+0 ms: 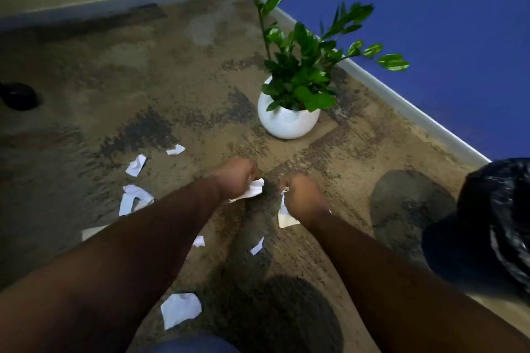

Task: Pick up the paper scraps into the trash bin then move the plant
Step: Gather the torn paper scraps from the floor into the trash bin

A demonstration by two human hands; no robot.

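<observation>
Carpet (143, 80): hands (236, 178) clutch scraps (252, 190); plant (298, 71) beyond.

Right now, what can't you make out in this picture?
Head view only:
- Black-lined trash bin: cut off by the right edge; its inside is hidden.
- White paper scrap by the left forearm: partly covered by it.
- Dark round object at the left edge: too dim to identify.
- Left hand and right hand: fingers curled under, their grip on the scraps hidden.
</observation>
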